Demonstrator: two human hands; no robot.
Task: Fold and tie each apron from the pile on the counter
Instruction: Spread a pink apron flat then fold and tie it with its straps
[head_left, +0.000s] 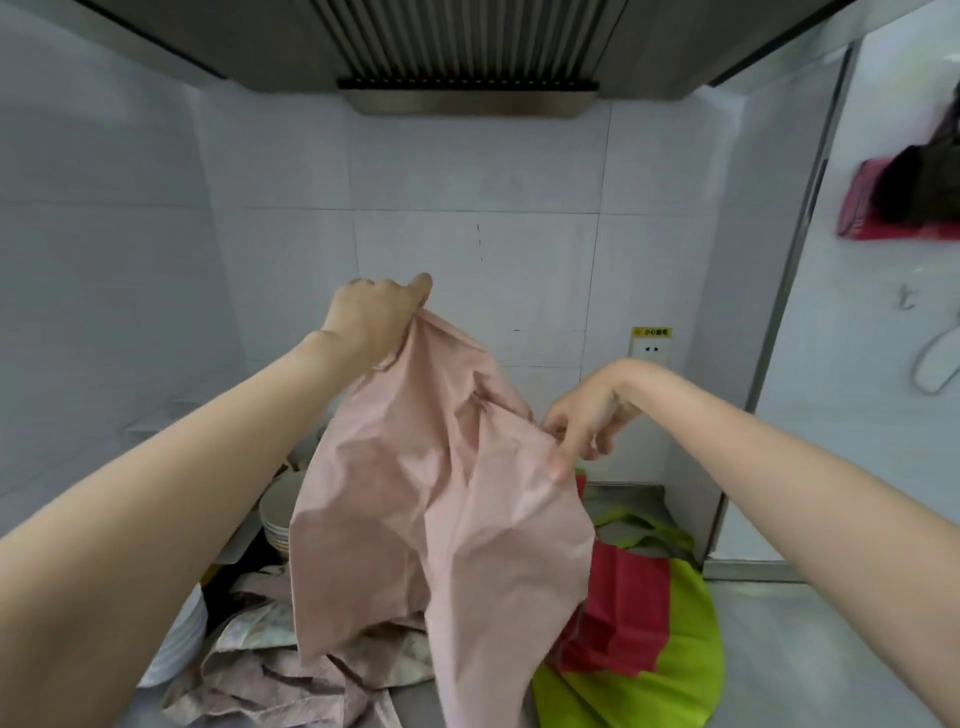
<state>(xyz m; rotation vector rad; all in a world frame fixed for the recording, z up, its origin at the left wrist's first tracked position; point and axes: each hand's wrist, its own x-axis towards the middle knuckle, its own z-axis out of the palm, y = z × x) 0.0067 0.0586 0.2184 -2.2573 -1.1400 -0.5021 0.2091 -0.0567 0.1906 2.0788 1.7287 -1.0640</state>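
The left hand (376, 312) grips the pink apron (431, 499) by its top, held up above the pile (291, 670) on the counter (810, 649), while the right hand (584, 415) pinches its side edge, a light hold the hanging cloth could slip from, spoiling the fold.

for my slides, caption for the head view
Both hands lift a pink apron above the pile.

Plates (278, 512) partly behind pink apron (415, 499)
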